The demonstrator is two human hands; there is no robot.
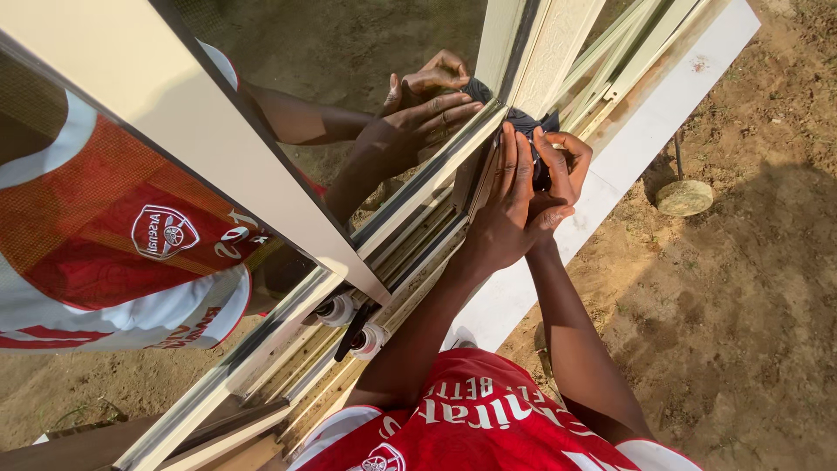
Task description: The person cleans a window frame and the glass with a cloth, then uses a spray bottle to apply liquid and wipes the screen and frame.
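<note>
Here our left hand (510, 205) lies flat, fingers straight, pressing a dark cloth (527, 122) into the corner of the window frame (545, 52); our right hand (567, 161) curls over the same cloth, pinching it from the other side. We judge this to be the wiping of the frame's corner, and the next stroke calls for firm pressure along the sliding track (410, 244) without letting the cloth bunch. Both forearms reach up close together. The glass pane (349, 52) mirrors the hands; a round stone (684, 198) lies on the soil.
</note>
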